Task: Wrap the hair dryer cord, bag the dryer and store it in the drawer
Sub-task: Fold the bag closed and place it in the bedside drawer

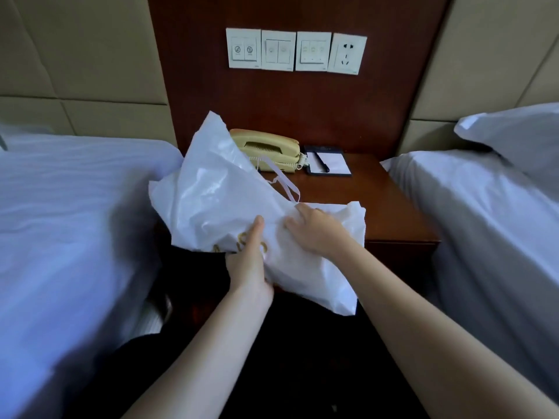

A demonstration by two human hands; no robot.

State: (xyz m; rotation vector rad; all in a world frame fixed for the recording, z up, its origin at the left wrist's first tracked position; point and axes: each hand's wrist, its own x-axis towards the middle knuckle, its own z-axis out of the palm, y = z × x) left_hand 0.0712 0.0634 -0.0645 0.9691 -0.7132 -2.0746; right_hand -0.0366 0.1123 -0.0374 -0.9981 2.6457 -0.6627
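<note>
Two beds with white sheets stood on each side, the left bed [69, 225] and the right bed [490, 207], and a white pillow [514, 131] lay on the right one. Between them was a brown wooden nightstand [387, 207] against a dark wood wall panel [302, 95]. Its drawer could not be seen clearly.

A big white bag [217, 189] was held up over the front left part of the nightstand. It was puffy and crinkled, with gold marks near its lower edge and a thin white drawstring [284, 179] looping out at the top. What was inside the bag could not be seen, so the hair dryer and its cord did not show.

The left hand [248, 261] was closed on the bottom edge of the bag, with the thumb pointing up on the front. The right hand [314, 231] was bunched tight on the bag's cloth near the drawstring.

Behind the bag sat a yellowish telephone [272, 149]. Just beside it lay a dark notepad holder [329, 161] with white paper and a black pen [322, 161] on top. On the wall panel above were three white switch plates [278, 49] and one wall socket [348, 54].
</note>
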